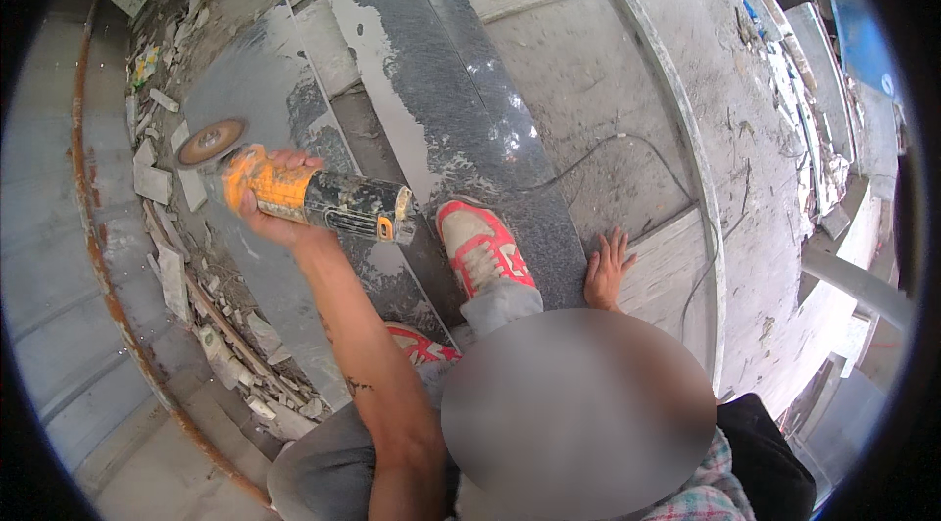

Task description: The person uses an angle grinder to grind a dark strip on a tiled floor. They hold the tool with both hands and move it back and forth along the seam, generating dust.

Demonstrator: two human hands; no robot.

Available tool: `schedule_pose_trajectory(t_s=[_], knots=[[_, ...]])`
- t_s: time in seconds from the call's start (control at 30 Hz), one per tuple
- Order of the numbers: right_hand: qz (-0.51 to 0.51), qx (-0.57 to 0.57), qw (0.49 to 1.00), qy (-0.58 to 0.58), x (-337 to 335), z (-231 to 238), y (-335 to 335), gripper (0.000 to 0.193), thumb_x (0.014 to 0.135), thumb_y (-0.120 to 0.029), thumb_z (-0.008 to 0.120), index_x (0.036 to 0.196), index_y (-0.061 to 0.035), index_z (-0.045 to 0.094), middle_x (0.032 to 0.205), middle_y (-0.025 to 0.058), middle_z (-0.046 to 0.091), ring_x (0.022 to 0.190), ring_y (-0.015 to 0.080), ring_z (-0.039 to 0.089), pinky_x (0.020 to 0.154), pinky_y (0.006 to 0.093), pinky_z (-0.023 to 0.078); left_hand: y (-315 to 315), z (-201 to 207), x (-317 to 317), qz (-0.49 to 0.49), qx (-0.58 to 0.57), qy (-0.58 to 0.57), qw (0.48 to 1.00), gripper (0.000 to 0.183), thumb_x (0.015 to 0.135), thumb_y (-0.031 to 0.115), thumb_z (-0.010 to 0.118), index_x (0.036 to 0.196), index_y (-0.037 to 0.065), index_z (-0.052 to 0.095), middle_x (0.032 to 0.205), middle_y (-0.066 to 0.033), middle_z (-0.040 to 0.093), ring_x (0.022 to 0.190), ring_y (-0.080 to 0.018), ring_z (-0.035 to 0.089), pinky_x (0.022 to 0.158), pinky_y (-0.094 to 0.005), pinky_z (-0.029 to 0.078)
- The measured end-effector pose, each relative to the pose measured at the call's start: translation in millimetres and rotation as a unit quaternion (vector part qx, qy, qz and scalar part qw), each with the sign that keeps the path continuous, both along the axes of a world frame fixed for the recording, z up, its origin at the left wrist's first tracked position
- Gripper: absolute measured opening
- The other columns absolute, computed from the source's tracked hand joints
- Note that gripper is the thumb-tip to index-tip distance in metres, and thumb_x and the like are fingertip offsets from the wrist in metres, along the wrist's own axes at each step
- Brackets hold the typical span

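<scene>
My left hand (277,202) is wrapped round the orange and black body of an angle grinder (338,202). The grinder's round brown disc (212,142) is at the far left, over a grey stone slab (240,80) coated with pale dust; whether it touches the stone I cannot tell. My right hand (608,269) lies palm down with fingers spread, at the right edge of a second, dark speckled slab (451,80). That slab carries a whitish patch along its left side. One red and beige shoe (482,247) of mine stands on it, close to the grinder's rear end.
A dark cord (637,141) trails from the dark slab to the right. Beyond it a long curved rail (652,46) crosses the dusty floor. Broken stone pieces (172,271) line the left, beside a rusty pipe (83,158). Stacked slabs and scrap (799,80) stand at far right.
</scene>
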State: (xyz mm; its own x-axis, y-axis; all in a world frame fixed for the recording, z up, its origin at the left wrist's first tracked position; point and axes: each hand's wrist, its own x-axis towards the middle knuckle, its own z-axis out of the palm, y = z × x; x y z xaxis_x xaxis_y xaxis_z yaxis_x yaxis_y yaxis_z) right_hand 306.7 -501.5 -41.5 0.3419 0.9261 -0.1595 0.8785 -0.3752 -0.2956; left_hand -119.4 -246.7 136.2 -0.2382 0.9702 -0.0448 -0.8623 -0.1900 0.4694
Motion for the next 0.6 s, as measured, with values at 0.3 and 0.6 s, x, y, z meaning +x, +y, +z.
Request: schedule_pose_trajectory(t_s=[0.3,0.6], knots=[[-0.043,0.044,0.997,0.036,-11.2,-3.2,-6.6,0.044,0.093,-0.010,0.046,0.136,-0.0070,0.041,0.153,0.0172,0.025,0.144,0.0338,0.014,0.113,0.0583,0.004,-43.4,-15.8,-21.9,0.052,0.068,-0.058,0.995,0.054,0.076,0.030,0.064,0.120,0.003,0.047,0.097,-0.0123,0.052,0.089,-0.0244,0.054,0.083,-0.0441,0.046],[-0.051,0.079,0.995,0.031,-12.2,14.7,28.4,0.058,0.082,-0.005,0.057,0.137,-0.0027,0.038,0.147,0.0188,0.034,0.139,0.0361,0.026,0.113,0.0543,0.014,-41.0,-50.2,-10.3,0.020,0.090,-0.139,0.986,0.053,0.076,0.026,0.065,0.119,0.003,0.044,0.097,-0.0122,0.050,0.093,-0.0247,0.055,0.085,-0.0428,0.046]])
